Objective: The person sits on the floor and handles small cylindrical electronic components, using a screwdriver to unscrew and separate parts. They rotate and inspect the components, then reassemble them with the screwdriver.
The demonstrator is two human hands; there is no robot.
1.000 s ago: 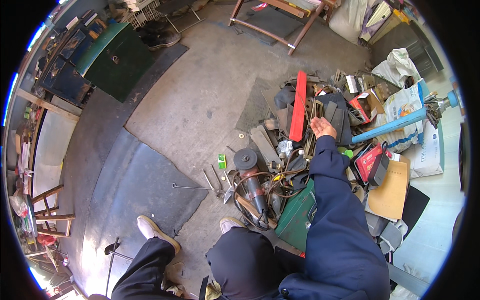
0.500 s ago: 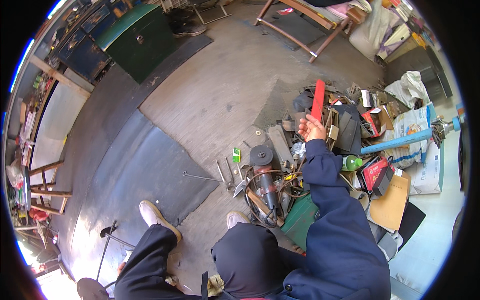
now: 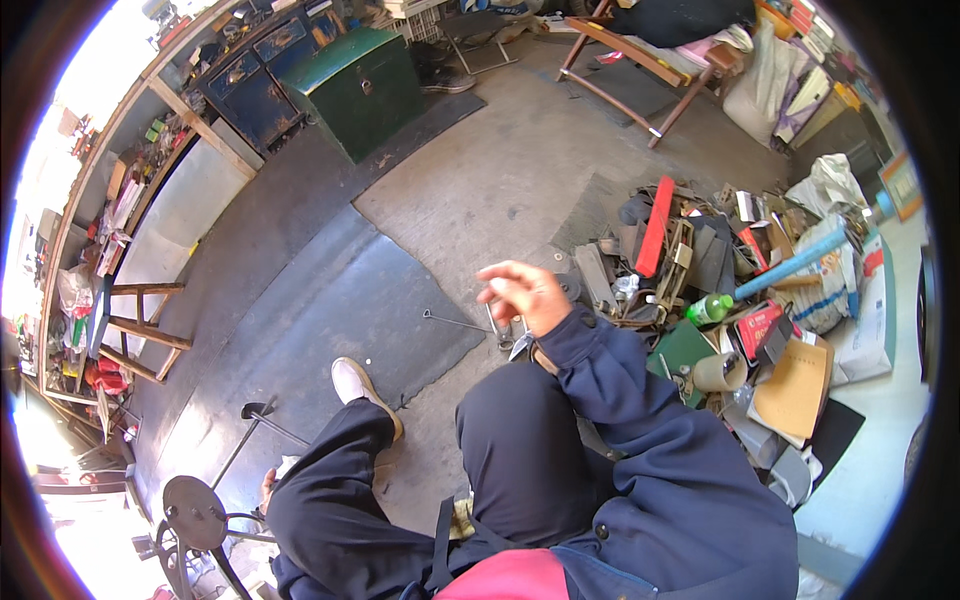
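Note:
My right hand (image 3: 528, 296) is raised in front of me over the floor, fingers loosely bent and apart, with nothing visible in them. Beneath and beside it, the angle grinder's disc (image 3: 568, 287) shows in part; the arm hides the rest. Partly covered by the same hand are tong-like metal tools (image 3: 500, 330). A thin metal rod (image 3: 455, 320) with a looped end lies to their left. Only a sliver of my left hand (image 3: 268, 488) shows beyond my left knee, near a dark metal stand with a round plate (image 3: 195, 512); its fingers are hidden.
To the right lies a heap of scrap and boxes with a red bar (image 3: 655, 228), a green bottle (image 3: 709, 309) and a blue pipe (image 3: 790, 272). A dark floor mat (image 3: 340, 310) spreads ahead. A wooden stool (image 3: 145, 325) stands left, a green chest (image 3: 365, 95) farther back.
My right hand has come back from the scrap heap beside the red bar, moving left and nearer my knee. The view has shifted left. My left hand stays beside the left knee.

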